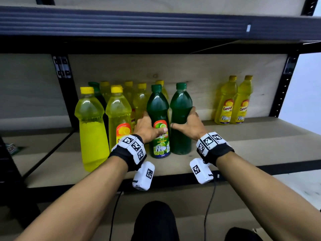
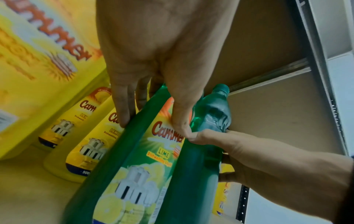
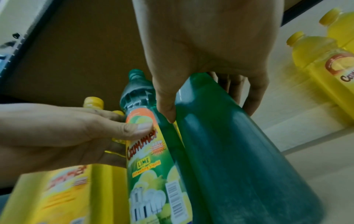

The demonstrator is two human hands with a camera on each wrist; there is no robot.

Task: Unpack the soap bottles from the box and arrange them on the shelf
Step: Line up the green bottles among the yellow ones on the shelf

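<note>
Two green soap bottles stand side by side on the wooden shelf (image 1: 243, 150). My left hand (image 1: 153, 124) grips the labelled lime bottle (image 1: 159, 146) at mid-height, thumb on the label's front. My right hand (image 1: 182, 119) grips the other green bottle (image 1: 181, 140), whose plain side faces me. In the left wrist view my left hand (image 2: 152, 122) wraps the lime bottle (image 2: 134, 166), with the second bottle (image 2: 195, 174) touching it. In the right wrist view my right hand (image 3: 210, 112) wraps its green bottle (image 3: 239, 166) beside the lime bottle (image 3: 151, 166).
Several yellow soap bottles (image 1: 118, 110) and one more green one stand packed to the left and behind. A pair of yellow bottles (image 1: 232, 101) stands at the back right. Bare shelf lies between that pair and my right hand. An upper shelf beam (image 1: 156, 23) hangs overhead.
</note>
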